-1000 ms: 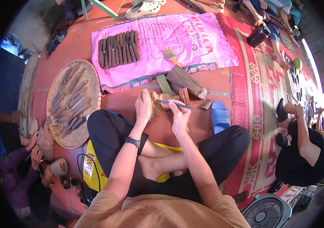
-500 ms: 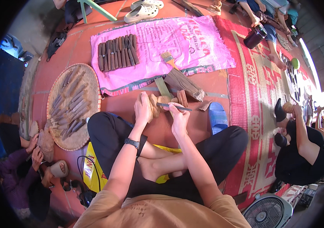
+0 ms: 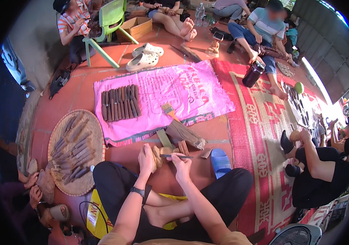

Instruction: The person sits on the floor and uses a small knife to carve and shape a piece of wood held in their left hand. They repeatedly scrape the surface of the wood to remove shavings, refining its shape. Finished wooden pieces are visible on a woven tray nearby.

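Note:
My left hand is closed around a light-brown wood carving, held above the tiles in front of my crossed legs. In my right hand is a slim dark carving tool, pinched between the fingers. Its left end meets the carving; the exact contact point is too small to make out. Just beyond the hands are a reddish-brown wood block, a flat green strip and a weathered grey-brown wood piece. A flat brush lies at the far end of that piece.
Several wood-handled tools lie in a row on a pink sack. More fill a round woven tray on the left. A blue slipper sits by my right knee, beside a red patterned mat. Other people sit around.
My view has tilted up, so the scene sits lower and more people and a green chair show at the back. Both hands keep their grips, with the tool still at the carving.

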Demonstrator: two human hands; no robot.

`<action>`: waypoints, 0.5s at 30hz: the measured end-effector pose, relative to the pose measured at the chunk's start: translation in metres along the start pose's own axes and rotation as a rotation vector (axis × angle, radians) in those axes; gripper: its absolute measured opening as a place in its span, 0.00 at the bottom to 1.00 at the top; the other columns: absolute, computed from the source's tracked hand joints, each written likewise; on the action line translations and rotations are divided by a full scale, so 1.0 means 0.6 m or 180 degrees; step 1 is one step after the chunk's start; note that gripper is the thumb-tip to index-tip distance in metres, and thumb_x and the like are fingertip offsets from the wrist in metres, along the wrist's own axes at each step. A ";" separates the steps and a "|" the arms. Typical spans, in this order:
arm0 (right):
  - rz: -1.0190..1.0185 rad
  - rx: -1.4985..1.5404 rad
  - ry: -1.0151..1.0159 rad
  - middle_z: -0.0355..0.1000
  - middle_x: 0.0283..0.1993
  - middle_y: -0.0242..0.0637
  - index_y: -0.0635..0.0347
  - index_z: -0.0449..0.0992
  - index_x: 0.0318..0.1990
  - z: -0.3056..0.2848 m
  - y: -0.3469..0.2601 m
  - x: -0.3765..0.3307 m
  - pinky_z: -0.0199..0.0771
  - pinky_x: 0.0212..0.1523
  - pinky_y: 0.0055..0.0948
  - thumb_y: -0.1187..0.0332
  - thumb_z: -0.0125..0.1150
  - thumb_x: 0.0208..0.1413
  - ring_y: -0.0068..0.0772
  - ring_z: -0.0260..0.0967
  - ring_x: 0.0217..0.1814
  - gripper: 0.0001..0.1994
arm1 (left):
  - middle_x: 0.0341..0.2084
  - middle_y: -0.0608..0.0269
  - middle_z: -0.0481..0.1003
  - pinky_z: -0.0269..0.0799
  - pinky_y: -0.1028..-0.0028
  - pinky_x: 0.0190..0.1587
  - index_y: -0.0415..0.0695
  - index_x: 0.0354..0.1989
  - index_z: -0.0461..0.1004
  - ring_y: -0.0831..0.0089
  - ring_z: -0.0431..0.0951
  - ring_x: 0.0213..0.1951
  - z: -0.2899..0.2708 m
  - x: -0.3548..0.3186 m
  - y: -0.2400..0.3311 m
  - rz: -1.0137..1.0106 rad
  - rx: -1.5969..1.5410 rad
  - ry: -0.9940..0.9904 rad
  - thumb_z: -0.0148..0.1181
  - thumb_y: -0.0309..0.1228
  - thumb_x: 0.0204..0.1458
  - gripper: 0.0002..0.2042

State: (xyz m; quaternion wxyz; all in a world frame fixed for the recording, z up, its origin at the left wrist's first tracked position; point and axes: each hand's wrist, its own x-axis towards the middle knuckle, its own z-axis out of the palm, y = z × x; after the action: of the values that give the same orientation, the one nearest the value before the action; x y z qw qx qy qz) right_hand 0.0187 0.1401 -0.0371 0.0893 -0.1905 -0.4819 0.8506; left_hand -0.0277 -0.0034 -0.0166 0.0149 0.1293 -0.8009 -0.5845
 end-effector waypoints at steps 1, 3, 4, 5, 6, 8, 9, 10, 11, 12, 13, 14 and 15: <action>0.0011 0.0079 0.0011 0.78 0.34 0.45 0.70 0.78 0.37 0.001 0.002 -0.002 0.73 0.40 0.25 0.77 0.60 0.55 0.31 0.77 0.36 0.05 | 0.39 0.43 0.75 0.67 0.62 0.49 0.33 0.47 0.72 0.54 0.74 0.44 -0.003 -0.002 0.001 -0.0027 0.0015 -0.0003 0.42 0.48 0.62 0.26; 0.0041 0.0237 0.0047 0.78 0.34 0.45 0.70 0.78 0.38 0.008 -0.004 -0.008 0.72 0.39 0.23 0.76 0.60 0.56 0.30 0.77 0.37 0.06 | 0.38 0.42 0.75 0.66 0.62 0.49 0.33 0.46 0.72 0.53 0.74 0.43 -0.006 -0.004 0.007 -0.0058 -0.0005 0.0014 0.42 0.48 0.62 0.26; 0.0120 0.0202 0.0142 0.78 0.33 0.44 0.70 0.78 0.38 0.017 -0.020 -0.010 0.72 0.39 0.24 0.75 0.60 0.56 0.30 0.77 0.37 0.06 | 0.38 0.43 0.75 0.66 0.62 0.48 0.33 0.46 0.72 0.53 0.74 0.43 -0.005 -0.007 0.013 -0.0063 -0.0040 0.0033 0.42 0.48 0.62 0.26; 0.0093 0.0142 0.0076 0.78 0.33 0.43 0.70 0.78 0.38 0.022 -0.020 -0.003 0.72 0.39 0.24 0.75 0.60 0.56 0.30 0.77 0.37 0.06 | 0.38 0.43 0.75 0.66 0.62 0.48 0.33 0.45 0.72 0.54 0.74 0.43 -0.005 -0.007 0.018 -0.0072 -0.0074 0.0056 0.42 0.48 0.62 0.25; 0.0078 0.0069 0.0034 0.78 0.33 0.43 0.70 0.78 0.38 0.020 -0.013 -0.001 0.72 0.39 0.24 0.75 0.60 0.56 0.30 0.77 0.37 0.06 | 0.38 0.43 0.75 0.66 0.62 0.49 0.33 0.45 0.72 0.54 0.74 0.43 -0.002 -0.005 0.012 -0.0068 -0.0138 0.0003 0.42 0.48 0.62 0.26; 0.0120 -0.0035 0.0027 0.78 0.34 0.43 0.69 0.78 0.38 0.006 -0.004 0.005 0.71 0.40 0.23 0.75 0.60 0.56 0.29 0.77 0.37 0.06 | 0.39 0.42 0.75 0.66 0.63 0.49 0.33 0.46 0.72 0.54 0.74 0.44 0.001 0.001 0.001 -0.0022 -0.0129 0.0000 0.41 0.48 0.62 0.26; 0.0139 -0.0058 0.0009 0.78 0.34 0.43 0.69 0.78 0.38 0.005 -0.006 0.004 0.71 0.41 0.24 0.75 0.60 0.56 0.30 0.77 0.37 0.06 | 0.39 0.42 0.75 0.66 0.64 0.49 0.33 0.47 0.72 0.54 0.74 0.44 0.001 0.002 0.005 0.0010 -0.0123 0.0001 0.41 0.48 0.62 0.26; 0.0158 -0.0081 -0.0008 0.78 0.34 0.43 0.69 0.78 0.38 0.005 -0.008 0.004 0.72 0.42 0.25 0.76 0.60 0.56 0.30 0.77 0.37 0.05 | 0.39 0.43 0.75 0.66 0.64 0.49 0.33 0.47 0.72 0.54 0.74 0.44 0.001 -0.001 0.007 -0.0046 -0.0115 -0.0024 0.42 0.48 0.62 0.26; 0.0176 -0.0103 -0.0026 0.78 0.34 0.43 0.69 0.78 0.37 0.005 -0.011 0.006 0.72 0.42 0.26 0.76 0.60 0.55 0.31 0.77 0.37 0.05 | 0.39 0.43 0.75 0.66 0.64 0.49 0.33 0.47 0.72 0.55 0.74 0.44 -0.001 -0.005 0.010 -0.0101 -0.0108 -0.0049 0.42 0.47 0.62 0.26; 0.0148 -0.0057 -0.0014 0.78 0.33 0.43 0.69 0.78 0.37 0.012 -0.016 0.004 0.72 0.42 0.26 0.76 0.60 0.55 0.31 0.77 0.36 0.05 | 0.39 0.44 0.75 0.66 0.64 0.49 0.33 0.47 0.72 0.55 0.74 0.44 -0.005 -0.008 0.016 -0.0159 -0.0090 -0.0063 0.42 0.47 0.62 0.25; 0.0120 -0.0011 -0.0002 0.78 0.33 0.42 0.69 0.78 0.37 0.020 -0.021 -0.001 0.72 0.42 0.26 0.76 0.60 0.55 0.31 0.77 0.36 0.05 | 0.39 0.44 0.75 0.66 0.64 0.49 0.33 0.47 0.72 0.55 0.74 0.44 -0.006 -0.009 0.022 -0.0163 -0.0126 -0.0042 0.42 0.47 0.62 0.25; 0.0092 0.0034 0.0012 0.78 0.33 0.42 0.69 0.77 0.37 0.028 -0.026 -0.002 0.72 0.42 0.26 0.76 0.60 0.55 0.31 0.77 0.36 0.05 | 0.40 0.45 0.75 0.66 0.64 0.49 0.33 0.48 0.72 0.55 0.74 0.44 -0.007 -0.009 0.028 -0.0168 -0.0163 -0.0023 0.42 0.47 0.62 0.25; 0.0107 -0.0017 -0.0009 0.78 0.33 0.42 0.69 0.77 0.37 0.025 -0.023 -0.001 0.72 0.41 0.25 0.75 0.60 0.56 0.30 0.77 0.36 0.05 | 0.40 0.45 0.75 0.66 0.63 0.49 0.33 0.48 0.72 0.55 0.74 0.44 -0.005 -0.015 0.028 -0.0205 -0.0196 -0.0023 0.42 0.47 0.62 0.25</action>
State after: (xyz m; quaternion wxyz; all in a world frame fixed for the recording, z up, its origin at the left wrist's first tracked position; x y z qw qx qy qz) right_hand 0.0128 0.1352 -0.0182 0.0737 -0.1975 -0.4811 0.8509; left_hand -0.0217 0.0007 0.0011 -0.0029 0.1523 -0.7780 -0.6095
